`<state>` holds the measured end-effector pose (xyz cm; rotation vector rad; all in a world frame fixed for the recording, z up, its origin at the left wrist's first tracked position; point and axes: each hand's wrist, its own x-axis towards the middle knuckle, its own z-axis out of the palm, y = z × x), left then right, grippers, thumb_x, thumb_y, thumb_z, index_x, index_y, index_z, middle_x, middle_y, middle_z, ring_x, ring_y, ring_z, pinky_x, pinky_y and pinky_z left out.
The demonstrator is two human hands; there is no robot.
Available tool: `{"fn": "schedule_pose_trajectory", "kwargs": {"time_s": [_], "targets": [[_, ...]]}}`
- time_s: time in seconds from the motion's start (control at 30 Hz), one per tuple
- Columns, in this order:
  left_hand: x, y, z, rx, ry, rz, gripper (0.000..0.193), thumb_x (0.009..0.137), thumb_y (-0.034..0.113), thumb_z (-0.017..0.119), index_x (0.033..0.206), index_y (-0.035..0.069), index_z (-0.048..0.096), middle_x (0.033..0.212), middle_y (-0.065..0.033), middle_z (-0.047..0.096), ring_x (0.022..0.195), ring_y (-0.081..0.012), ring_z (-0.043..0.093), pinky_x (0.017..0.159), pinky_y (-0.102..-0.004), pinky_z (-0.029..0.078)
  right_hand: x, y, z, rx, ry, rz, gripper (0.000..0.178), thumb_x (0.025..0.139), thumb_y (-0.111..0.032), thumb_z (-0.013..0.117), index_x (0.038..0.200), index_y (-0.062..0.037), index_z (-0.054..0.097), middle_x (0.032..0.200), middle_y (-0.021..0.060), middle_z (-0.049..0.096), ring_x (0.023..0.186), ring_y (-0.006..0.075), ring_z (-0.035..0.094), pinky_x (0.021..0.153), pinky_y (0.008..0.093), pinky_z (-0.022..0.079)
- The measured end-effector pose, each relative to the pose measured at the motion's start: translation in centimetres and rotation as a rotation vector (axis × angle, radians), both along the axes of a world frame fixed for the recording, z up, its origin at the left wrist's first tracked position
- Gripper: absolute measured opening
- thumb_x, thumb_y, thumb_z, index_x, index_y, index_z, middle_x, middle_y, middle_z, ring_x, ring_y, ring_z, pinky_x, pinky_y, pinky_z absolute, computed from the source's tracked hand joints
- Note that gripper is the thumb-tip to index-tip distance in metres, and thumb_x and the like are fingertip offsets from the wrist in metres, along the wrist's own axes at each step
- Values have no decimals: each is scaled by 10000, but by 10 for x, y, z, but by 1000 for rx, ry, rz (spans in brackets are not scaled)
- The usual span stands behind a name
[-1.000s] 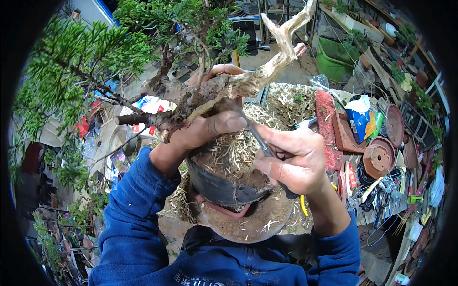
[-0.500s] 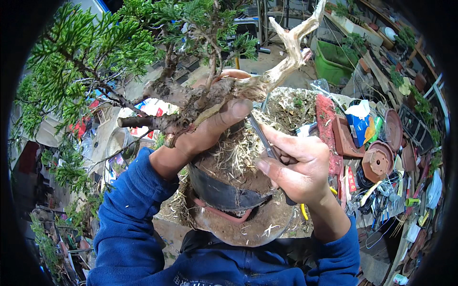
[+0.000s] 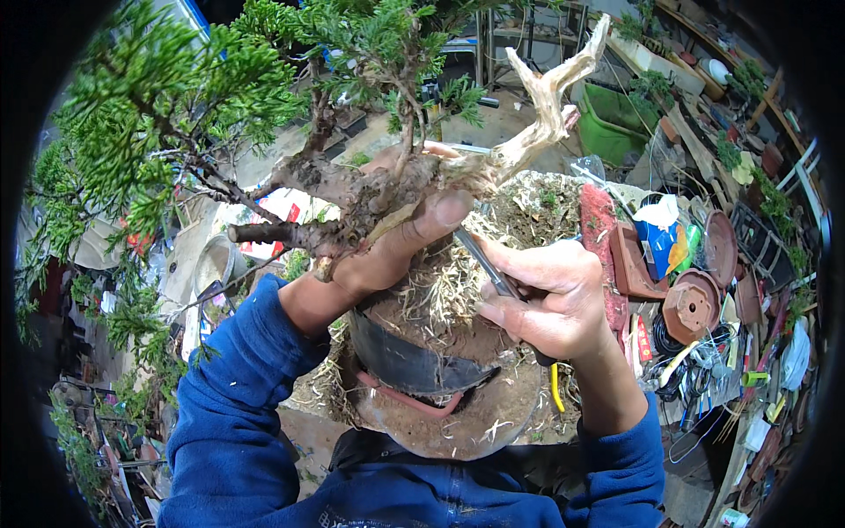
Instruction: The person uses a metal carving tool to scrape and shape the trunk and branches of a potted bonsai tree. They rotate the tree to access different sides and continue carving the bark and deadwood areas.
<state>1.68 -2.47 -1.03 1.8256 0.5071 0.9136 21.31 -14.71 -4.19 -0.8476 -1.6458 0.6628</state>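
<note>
A juniper bonsai with a thick brown trunk (image 3: 374, 198) leans over a black pot (image 3: 414, 363). Green foliage (image 3: 185, 101) spreads to the left, and a bare, pale deadwood branch (image 3: 537, 119) rises to the right. My left hand (image 3: 374, 264) is closed round the trunk's underside, its thumb lying along the wood near the base of the deadwood. In my right fist (image 3: 559, 295) is a slim metal carving tool (image 3: 484, 262) with a dark handle; its tip is close to my left thumb, and whether it touches the wood cannot be told. Pale wood shavings (image 3: 449, 286) cover the soil below.
The pot rests on a round, dirt-covered stand (image 3: 431, 427). A yellow-handled tool (image 3: 555, 389) lies beside it. To the right are a red fibrous strip (image 3: 597, 229), a rectangular brown pot (image 3: 635, 266), an octagonal brown pot (image 3: 691, 306) and cluttered wires. A green bin (image 3: 612, 121) stands behind.
The tree and deadwood sit slightly farther right and lower in the picture, as the view has shifted a little. My right hand and the carving tool have moved slightly; both grips stay the same.
</note>
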Motion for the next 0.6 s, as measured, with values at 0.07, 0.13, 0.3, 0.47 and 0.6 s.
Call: {"fn": "schedule_pose_trajectory", "kwargs": {"time_s": [0.07,0.13,0.3,0.47,0.6], "targets": [[0,1,-1,30,24,0,767,847,528,789,1345,3,534,1027,-99,682,932,-180,655,837,-327,531,2,2,-1,52,-11,2,540,735,59,742,1268,116,670,715,90,718,527,108,622,504,248,457],[0,0,-1,35,24,13,776,838,525,797,1351,7,531,1013,-89,682,921,-175,653,830,-323,527,4,3,-1,94,-53,11,544,719,54,746,1252,130,671,697,100,708,511,120,624,497,253,462],[-2,-4,3,15,-19,-32,682,839,441,824,1304,-9,606,1117,-123,681,1030,-203,641,918,-354,512,4,2,-3,220,-87,9,536,712,30,793,1229,122,686,747,127,729,551,155,659,519,254,483],[-5,0,-1,-61,-21,-44,1149,610,673,902,1432,8,455,1075,-79,647,957,-154,622,823,-291,522,2,-3,-2,341,-109,-43,486,747,-12,802,1222,50,720,718,136,676,545,234,643,530,312,492],[-6,8,-7,11,-92,-169,1244,561,620,960,1478,-7,400,1259,-88,578,1045,-171,607,903,-316,515,4,-10,7,274,-208,24,498,719,-29,814,1187,110,717,713,118,701,524,185,638,505,282,473]]}}
